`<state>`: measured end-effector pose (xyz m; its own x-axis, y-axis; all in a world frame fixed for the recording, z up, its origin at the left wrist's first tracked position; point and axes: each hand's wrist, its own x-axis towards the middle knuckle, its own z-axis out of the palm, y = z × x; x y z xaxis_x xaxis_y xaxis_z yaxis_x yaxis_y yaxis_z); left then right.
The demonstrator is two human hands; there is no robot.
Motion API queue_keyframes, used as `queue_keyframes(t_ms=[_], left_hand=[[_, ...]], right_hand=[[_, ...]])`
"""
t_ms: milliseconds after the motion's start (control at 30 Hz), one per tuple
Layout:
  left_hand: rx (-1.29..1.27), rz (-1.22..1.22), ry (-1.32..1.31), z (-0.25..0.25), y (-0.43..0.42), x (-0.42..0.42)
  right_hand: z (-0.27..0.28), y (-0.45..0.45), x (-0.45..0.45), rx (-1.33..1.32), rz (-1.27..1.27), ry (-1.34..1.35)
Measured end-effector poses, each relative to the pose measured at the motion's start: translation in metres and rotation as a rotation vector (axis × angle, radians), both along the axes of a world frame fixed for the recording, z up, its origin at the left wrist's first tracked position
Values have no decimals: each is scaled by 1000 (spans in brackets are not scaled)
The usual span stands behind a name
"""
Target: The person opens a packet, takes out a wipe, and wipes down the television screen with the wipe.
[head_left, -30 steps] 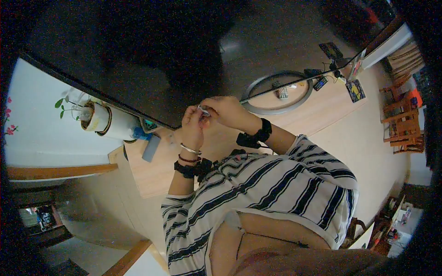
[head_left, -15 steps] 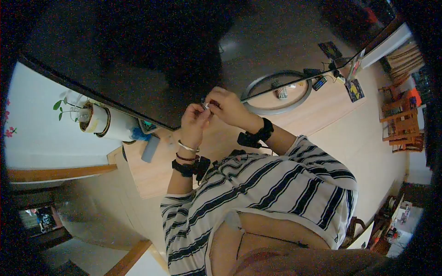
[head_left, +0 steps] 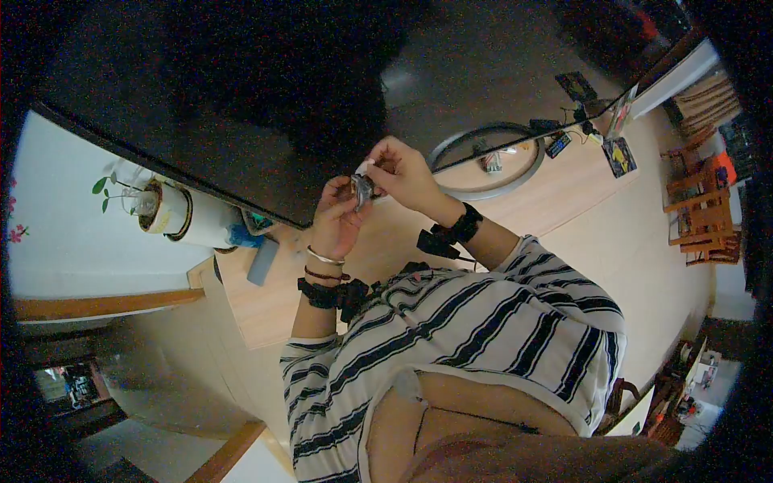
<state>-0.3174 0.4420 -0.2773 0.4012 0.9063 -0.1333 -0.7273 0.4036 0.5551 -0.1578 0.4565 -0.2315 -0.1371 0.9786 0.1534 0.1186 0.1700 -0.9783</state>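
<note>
A small, shiny grey object (head_left: 362,191) sits between the fingers of my left hand (head_left: 338,227), which wears a bangle and a red bracelet. My right hand (head_left: 405,179) is at its upper right, thumb and fingers pinched on a small white piece (head_left: 362,167) at the object's top edge. Whether the white piece is joined to the grey object cannot be made out. Both hands are close together in front of the large dark screen (head_left: 282,153), above the wooden table (head_left: 386,241).
An oval grey ring (head_left: 491,193) lies at the screen's lower edge. White cylindrical pots (head_left: 205,221) with a plant (head_left: 113,189) stand at the left, near a grey block (head_left: 262,262). Cards and small dark items (head_left: 620,157) are at the right. Wooden chairs (head_left: 704,213) stand farther off.
My right hand has risen and moved slightly away from my left hand. More of the grey object now shows between them. My left hand has turned, its fingers less bunched.
</note>
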Motion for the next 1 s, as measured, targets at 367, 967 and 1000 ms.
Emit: queue_keyframes(t_ms=[367, 967, 1000], left_hand=[[19, 168, 266, 22, -3, -2], [386, 365, 836, 44, -12, 5], [298, 340, 825, 48, -13, 5]], right_hand=[[7, -1, 1, -104, 118, 155], [1, -5, -5, 375, 28, -223], [1, -4, -5, 377, 29, -223]])
